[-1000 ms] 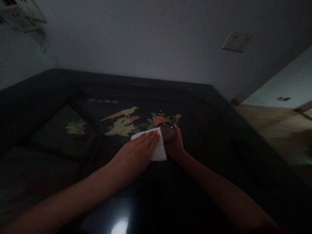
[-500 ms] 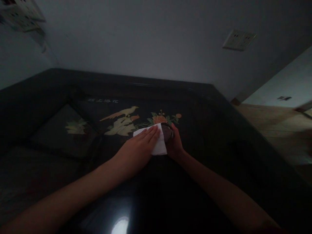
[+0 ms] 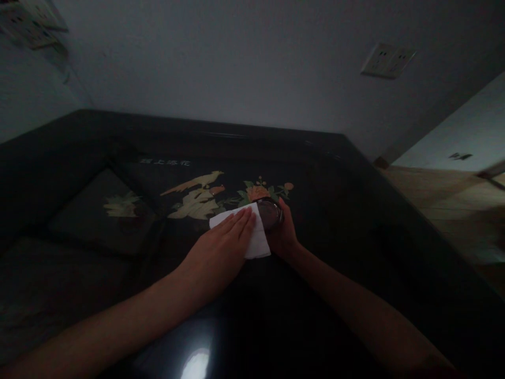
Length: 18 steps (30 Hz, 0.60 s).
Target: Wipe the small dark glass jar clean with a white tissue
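My left hand (image 3: 221,250) lies with its fingers straight and together over a white cloth (image 3: 258,237), its thumb hidden. Part of the cloth covers the left side of a round, dark-rimmed object (image 3: 269,213) with a dull, glassy-looking face; the dimness hides its exact kind. Around the right edge of that object curl the fingers of my right hand (image 3: 284,231), with one fingertip showing at the top. Both hands are close together above a glossy black tabletop (image 3: 307,326).
Inlaid in the tabletop are a yellow bird (image 3: 197,181) and orange flowers (image 3: 258,192). A grey wall (image 3: 221,63) with a power socket (image 3: 389,60) rises behind. Wooden floor (image 3: 430,200) shows beyond the right edge. Light is very dim.
My left hand and the cloth have shifted slightly left and down, baring more of the round object's face. My right hand keeps its hold in nearly the same place.
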Available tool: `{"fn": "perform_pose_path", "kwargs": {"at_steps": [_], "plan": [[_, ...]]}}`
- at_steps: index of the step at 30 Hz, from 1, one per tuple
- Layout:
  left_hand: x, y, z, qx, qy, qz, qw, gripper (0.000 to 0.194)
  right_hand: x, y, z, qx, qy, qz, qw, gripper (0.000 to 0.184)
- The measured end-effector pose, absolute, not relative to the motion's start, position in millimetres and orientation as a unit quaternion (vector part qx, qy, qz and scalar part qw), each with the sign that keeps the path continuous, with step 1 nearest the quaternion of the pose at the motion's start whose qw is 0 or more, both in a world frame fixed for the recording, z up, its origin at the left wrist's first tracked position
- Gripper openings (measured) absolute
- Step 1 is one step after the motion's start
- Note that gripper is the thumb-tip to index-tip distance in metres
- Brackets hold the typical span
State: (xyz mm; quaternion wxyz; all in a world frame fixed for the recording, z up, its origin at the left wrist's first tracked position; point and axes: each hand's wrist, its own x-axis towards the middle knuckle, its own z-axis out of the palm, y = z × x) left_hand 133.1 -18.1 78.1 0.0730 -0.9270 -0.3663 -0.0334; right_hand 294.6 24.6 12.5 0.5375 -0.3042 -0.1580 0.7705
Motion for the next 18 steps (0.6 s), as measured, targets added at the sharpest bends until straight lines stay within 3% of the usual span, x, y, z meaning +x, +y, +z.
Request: {"fn": "perform_pose_path", "kwargs": {"at_steps": [18], "plan": [[147.2, -38.8, 60.6, -0.938, -0.324, -0.076, 0.1, 0.057, 292.8, 29.1, 19.5, -0.315, -0.167, 0.779, 0.515, 0.044]]}}
